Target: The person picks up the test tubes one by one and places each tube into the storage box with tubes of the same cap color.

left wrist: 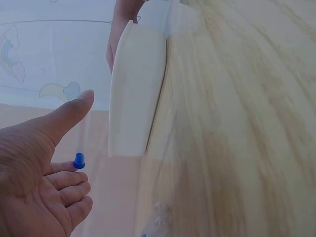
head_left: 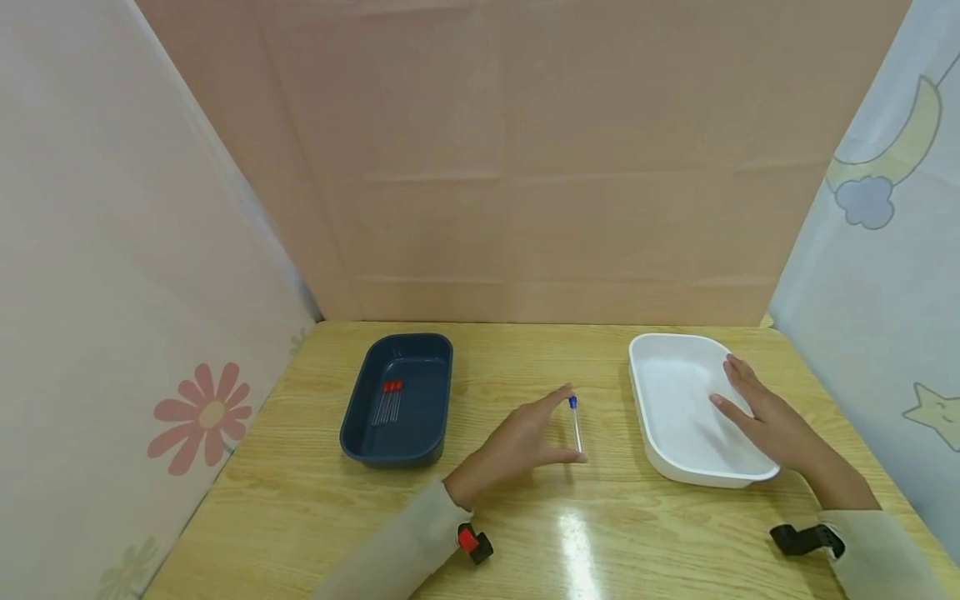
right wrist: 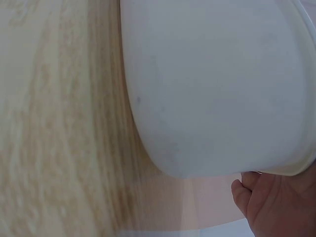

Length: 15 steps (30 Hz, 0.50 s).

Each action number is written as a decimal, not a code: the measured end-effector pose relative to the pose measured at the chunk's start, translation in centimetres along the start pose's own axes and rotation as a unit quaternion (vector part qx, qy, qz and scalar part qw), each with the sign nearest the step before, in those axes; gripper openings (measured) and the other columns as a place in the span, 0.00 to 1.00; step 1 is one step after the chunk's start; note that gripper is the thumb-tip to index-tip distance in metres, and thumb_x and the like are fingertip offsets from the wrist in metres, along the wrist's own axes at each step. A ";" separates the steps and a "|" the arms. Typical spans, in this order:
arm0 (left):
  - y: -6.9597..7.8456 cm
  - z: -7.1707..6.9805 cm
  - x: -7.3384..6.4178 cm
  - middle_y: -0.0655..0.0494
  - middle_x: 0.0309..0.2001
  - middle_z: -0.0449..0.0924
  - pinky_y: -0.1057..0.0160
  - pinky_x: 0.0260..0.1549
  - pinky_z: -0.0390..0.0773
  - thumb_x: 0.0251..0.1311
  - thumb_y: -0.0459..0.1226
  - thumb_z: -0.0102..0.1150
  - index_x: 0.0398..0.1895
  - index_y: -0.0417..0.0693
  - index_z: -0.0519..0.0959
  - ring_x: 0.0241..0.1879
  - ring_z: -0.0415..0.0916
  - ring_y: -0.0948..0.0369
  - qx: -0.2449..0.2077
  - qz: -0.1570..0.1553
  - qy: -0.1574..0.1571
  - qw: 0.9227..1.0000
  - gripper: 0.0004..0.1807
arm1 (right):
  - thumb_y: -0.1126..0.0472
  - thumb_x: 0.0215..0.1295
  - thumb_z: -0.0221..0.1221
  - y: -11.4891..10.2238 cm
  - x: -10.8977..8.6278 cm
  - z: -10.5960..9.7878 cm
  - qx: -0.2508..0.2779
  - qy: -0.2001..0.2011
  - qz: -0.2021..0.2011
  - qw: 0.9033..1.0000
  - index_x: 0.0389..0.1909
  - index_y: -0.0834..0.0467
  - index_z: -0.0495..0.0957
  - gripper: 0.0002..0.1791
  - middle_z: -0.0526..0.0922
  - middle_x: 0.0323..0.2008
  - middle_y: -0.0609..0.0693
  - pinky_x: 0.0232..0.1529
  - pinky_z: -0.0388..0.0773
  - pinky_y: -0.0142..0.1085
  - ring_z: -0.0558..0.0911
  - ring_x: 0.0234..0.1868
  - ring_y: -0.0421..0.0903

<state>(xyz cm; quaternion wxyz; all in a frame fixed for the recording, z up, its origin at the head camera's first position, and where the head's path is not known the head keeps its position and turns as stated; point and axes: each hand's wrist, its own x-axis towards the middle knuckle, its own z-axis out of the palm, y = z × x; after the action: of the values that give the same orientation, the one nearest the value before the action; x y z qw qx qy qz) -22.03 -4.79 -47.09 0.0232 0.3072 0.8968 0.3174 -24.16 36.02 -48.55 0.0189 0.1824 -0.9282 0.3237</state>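
My left hand [head_left: 525, 433] pinches a slim clear tube [head_left: 577, 432] with a blue cap [head_left: 573, 402] lengthwise, the index finger at the cap and the thumb at the other end. It is above the table, left of the white basin [head_left: 651, 417]. In the left wrist view the blue cap [left wrist: 79, 160] shows beside the index finger, and the clear body is faint. My right hand [head_left: 772, 425] lies over the basin's right side with thumb and fingers spread, nothing held. The right wrist view shows part of this hand [right wrist: 281, 202] beyond the basin's wall [right wrist: 212, 98]; contact with the rim is unclear.
A dark blue basin [head_left: 442, 400] stands on the left of the wooden table [head_left: 517, 350], with several red-capped tubes [head_left: 387, 404] inside. A beige sheet [head_left: 525, 167] hangs at the back, and patterned sheets flank both sides.
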 end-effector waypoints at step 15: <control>2.2 1.2 2.4 0.58 0.78 0.56 0.66 0.63 0.71 0.55 0.60 0.70 0.81 0.54 0.54 0.70 0.67 0.60 0.007 0.024 -0.008 1.000 0.55 | 0.52 0.81 0.49 0.4 0.2 0.1 0.001 0.000 -0.002 1.000 0.80 0.64 0.37 0.41 0.31 0.81 0.59 0.72 0.31 0.65 0.34 0.78 0.68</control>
<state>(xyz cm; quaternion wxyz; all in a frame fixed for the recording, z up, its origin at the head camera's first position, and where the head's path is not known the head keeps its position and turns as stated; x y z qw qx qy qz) -22.53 -1.46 -46.41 0.0204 0.3313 0.8911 0.3096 -24.44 36.18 -48.85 0.0195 0.1847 -0.9275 0.3246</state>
